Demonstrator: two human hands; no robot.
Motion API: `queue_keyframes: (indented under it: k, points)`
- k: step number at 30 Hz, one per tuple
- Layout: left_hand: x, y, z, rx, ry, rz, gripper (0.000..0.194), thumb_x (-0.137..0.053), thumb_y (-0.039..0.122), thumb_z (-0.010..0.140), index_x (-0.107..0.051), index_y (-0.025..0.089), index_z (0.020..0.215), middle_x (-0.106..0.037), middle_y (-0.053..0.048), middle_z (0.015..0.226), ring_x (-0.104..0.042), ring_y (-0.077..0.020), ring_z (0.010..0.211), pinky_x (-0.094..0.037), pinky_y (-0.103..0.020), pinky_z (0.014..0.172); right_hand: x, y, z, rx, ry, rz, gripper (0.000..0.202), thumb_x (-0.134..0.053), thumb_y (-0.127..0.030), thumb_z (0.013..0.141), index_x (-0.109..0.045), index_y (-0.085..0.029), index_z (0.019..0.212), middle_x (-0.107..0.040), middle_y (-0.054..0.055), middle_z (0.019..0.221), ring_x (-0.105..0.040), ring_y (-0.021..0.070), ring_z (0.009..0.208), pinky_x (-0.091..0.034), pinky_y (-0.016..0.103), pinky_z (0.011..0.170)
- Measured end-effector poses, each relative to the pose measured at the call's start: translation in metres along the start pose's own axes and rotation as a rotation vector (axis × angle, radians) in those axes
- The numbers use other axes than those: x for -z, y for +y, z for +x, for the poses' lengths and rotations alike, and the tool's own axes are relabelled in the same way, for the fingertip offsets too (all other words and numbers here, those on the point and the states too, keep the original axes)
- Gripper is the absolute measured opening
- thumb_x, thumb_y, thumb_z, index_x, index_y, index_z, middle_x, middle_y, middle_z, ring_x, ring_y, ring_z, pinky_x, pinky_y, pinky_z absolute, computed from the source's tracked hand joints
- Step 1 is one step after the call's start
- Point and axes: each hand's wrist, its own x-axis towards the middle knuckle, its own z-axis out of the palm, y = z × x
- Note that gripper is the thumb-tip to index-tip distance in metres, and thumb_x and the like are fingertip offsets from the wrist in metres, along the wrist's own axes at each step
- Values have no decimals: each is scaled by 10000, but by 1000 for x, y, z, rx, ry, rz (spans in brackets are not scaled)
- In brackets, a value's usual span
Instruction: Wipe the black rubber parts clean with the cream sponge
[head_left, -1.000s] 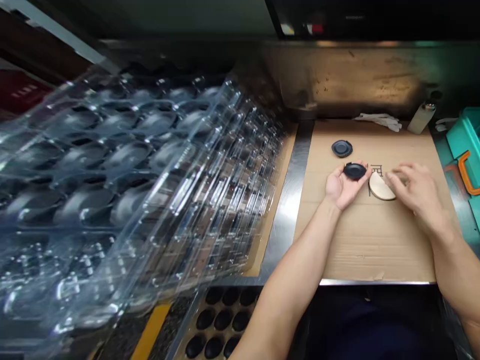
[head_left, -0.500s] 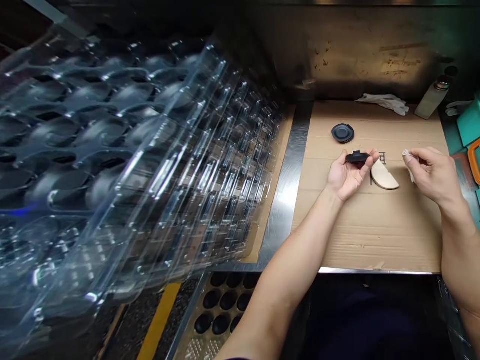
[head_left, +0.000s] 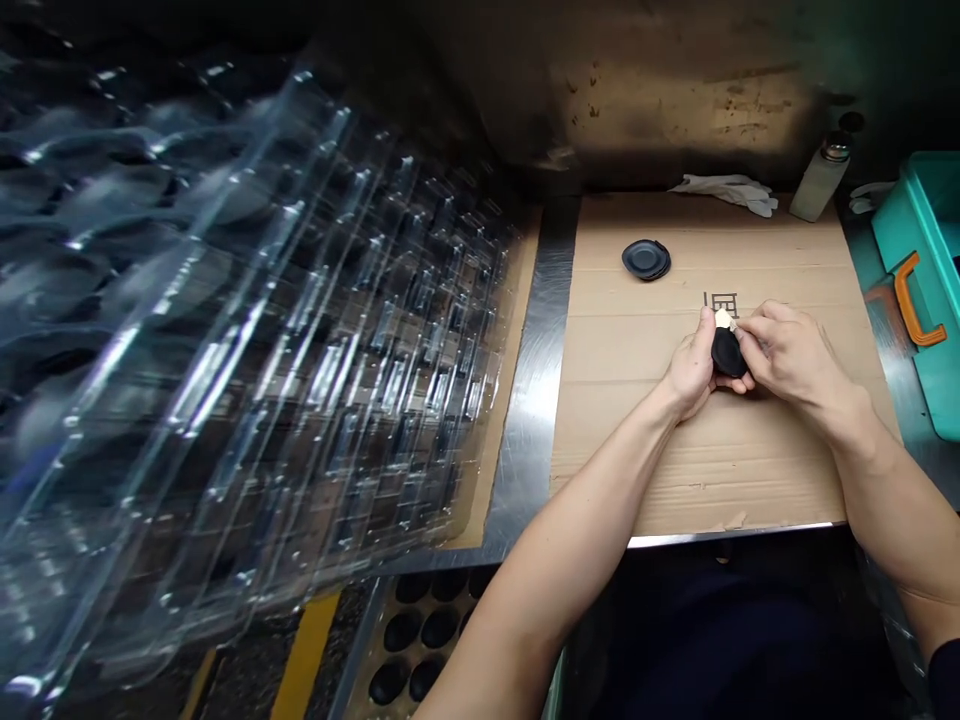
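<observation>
Left: clear trays [head_left: 225,330], stacked, tilted. Centre: cardboard [head_left: 675,470] on worktop; second cap [head_left: 646,259] lying apart. Left hand [head_left: 691,368] fingers closed on black cap [head_left: 728,352]. Right hand [head_left: 787,352] fingers pinching pale piece [head_left: 724,319] against cap top.

A cardboard sheet [head_left: 675,470] on the bench [head_left: 525,400] bears a black cap [head_left: 646,260].

Head view: worn on head, faces forward and down, close above cardboard sheet [head_left: 720,460].
Shared area: single view only.
</observation>
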Motion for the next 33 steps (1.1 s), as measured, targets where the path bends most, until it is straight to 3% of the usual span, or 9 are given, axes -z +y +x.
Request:
queue_keyframes:
  k: [11, 16, 21, 25, 28, 33]
  points:
    - [1, -12, 1, -157, 70, 247, 831, -280, 793, 989, -712, 149, 692, -687, -98, 562, -664, -163, 514, -557, -256, 552, 2, -6, 3, -20, -22, -92, 280, -530, -278, 968, -745, -193, 810, -667, 73, 860, -543, 197, 710, -345, 340, 639]
    - [-3, -7, -5, -152, 149, 266, 792, -395, 829, 938, -728, 149, 705, -670, -82, 539, -676, -171, 520, -528, -242, 526, -2, -8, 3, -21, 42, -96, 281, -520, -262, 962, -760, -200, 828, -694, 79, 884, -570, 204, 734, -376, 336, 651]
    - [1, -10, -4, -142, 124, 314, 812, -391, 850, 920, -718, 152, 665, -665, -83, 522, -646, -161, 469, -529, -253, 520, -3, -6, 4, -56, 20, -61, 247, -556, -237, 913, -743, -217, 753, -692, 66, 814, -571, 207, 705, -398, 339, 656]
    - [0, -10, -1, -99, 126, 216, 792, -394, 819, 946, -739, 135, 744, -653, -81, 522, -633, -157, 463, -508, -250, 496, -2, -1, 5, -21, 39, 29, 240, -564, -237, 910, -751, -211, 762, -692, 51, 805, -585, 193, 704, -418, 326, 668]
    - [-1, -1, -4, -48, 64, 41, 763, -370, 763, 992, -754, 118, 859, -689, -87, 606, -628, -146, 480, -488, -242, 475, 0, 6, 4, -28, 84, 171, 210, -586, -221, 886, -759, -205, 768, -692, 32, 779, -597, 175, 690, -439, 302, 672]
    - [10, 22, -11, -3, -67, -207, 706, -292, 623, 1068, -751, 89, 1111, -776, -150, 901, -664, -143, 579, -477, -236, 477, 4, 17, 6, -120, 333, 340, 263, -594, -361, 972, -799, -198, 964, -716, 59, 866, -630, 189, 752, -490, 310, 706]
